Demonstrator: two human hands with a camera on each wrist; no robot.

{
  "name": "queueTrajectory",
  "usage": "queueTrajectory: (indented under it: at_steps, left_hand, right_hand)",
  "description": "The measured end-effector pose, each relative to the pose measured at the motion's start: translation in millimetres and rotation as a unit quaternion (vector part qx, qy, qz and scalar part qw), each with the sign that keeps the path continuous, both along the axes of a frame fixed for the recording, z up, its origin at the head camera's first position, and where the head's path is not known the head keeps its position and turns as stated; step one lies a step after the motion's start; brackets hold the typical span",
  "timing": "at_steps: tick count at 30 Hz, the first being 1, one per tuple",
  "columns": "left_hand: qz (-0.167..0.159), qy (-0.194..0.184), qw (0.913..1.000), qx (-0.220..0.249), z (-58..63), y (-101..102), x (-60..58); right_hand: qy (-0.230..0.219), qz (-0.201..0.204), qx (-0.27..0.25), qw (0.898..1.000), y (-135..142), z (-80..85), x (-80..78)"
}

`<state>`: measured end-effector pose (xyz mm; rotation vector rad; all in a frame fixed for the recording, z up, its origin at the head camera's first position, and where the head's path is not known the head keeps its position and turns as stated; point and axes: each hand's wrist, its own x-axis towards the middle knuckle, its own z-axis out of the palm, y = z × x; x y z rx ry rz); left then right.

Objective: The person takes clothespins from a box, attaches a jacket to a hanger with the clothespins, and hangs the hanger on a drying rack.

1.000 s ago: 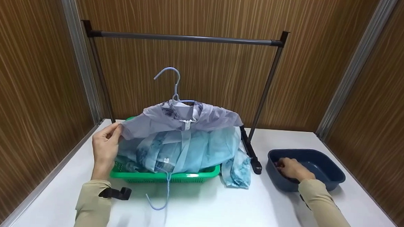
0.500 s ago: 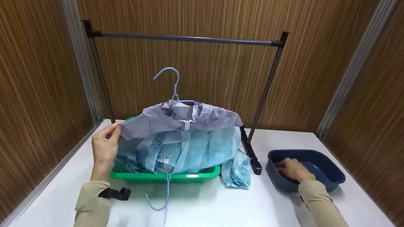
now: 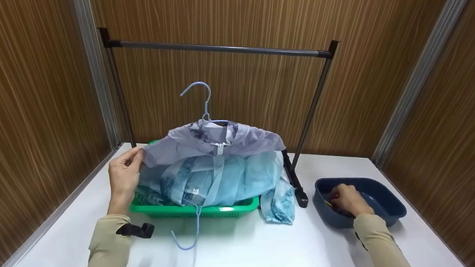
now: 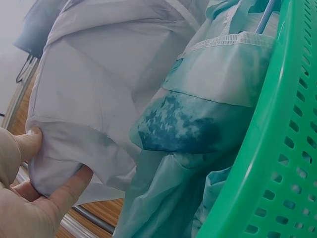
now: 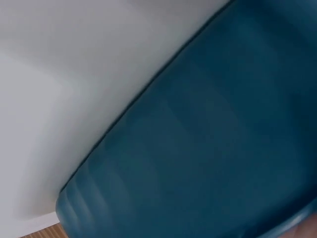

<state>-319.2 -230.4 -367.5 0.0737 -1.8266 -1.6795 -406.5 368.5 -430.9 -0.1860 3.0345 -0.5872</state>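
A lilac zip-up jacket (image 3: 248, 140) sits on a light-blue hanger (image 3: 207, 107), over a turquoise garment (image 3: 235, 178) in the green basket (image 3: 225, 209). At the jacket's left end, my left hand (image 3: 125, 176) pinches the cloth; the left wrist view shows the thumb (image 4: 30, 144) and a finger (image 4: 74, 191) on the fabric. My right hand (image 3: 350, 200) reaches down into a navy basin (image 3: 398, 209), fingers bent downward. A small yellow thing (image 3: 328, 204) shows by its fingertips; I cannot tell whether they hold it.
A black clothes rack (image 3: 225, 49) spans behind the basket, its right foot (image 3: 301, 198) between basket and basin. A second light-blue hanger hook (image 3: 185, 246) hangs over the basket's front rim. One turquoise sleeve (image 3: 278, 205) spills onto the white table (image 3: 255, 256).
My right hand has shifted slightly inside the basin, and a bit of yellow now shows by its fingertips. The left hand keeps its pinch on the jacket.
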Motion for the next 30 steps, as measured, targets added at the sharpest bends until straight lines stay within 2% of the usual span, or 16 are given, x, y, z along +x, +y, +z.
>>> queueTrajectory:
  at_steps: [5, 11, 16, 19, 26, 30]
  left_hand:
    - [0.005, -0.001, 1.0, 0.002, -1.5, -1.3, -0.3]
    - [0.004, -0.007, 1.0, 0.0, -2.0, -0.5, -2.9]
    - [0.004, 0.001, 1.0, 0.006, -2.9, -1.0, -4.6]
    - [0.004, 0.001, 1.0, 0.009, -3.0, -0.9, -4.3]
    - [0.003, -0.001, 1.0, 0.005, -2.8, -0.3, -4.1]
    - [0.009, -0.006, 0.9999, -0.001, -2.1, 0.2, -3.9]
  right_hand:
    - [0.036, 0.014, -0.01, 0.999, 2.4, 6.0, -0.2]
    - [0.088, 0.013, 0.006, 0.996, 4.1, 11.0, 0.4]
    - [0.102, 0.017, 0.008, 0.995, 1.2, 12.8, 1.0]
    - [0.115, 0.014, -0.01, 0.993, -2.7, 15.0, 2.4]
    - [0.189, 0.025, -0.041, 0.981, -14.5, 20.8, 4.9]
    - [0.2, 0.039, -0.064, 0.977, -20.3, 25.1, 4.6]
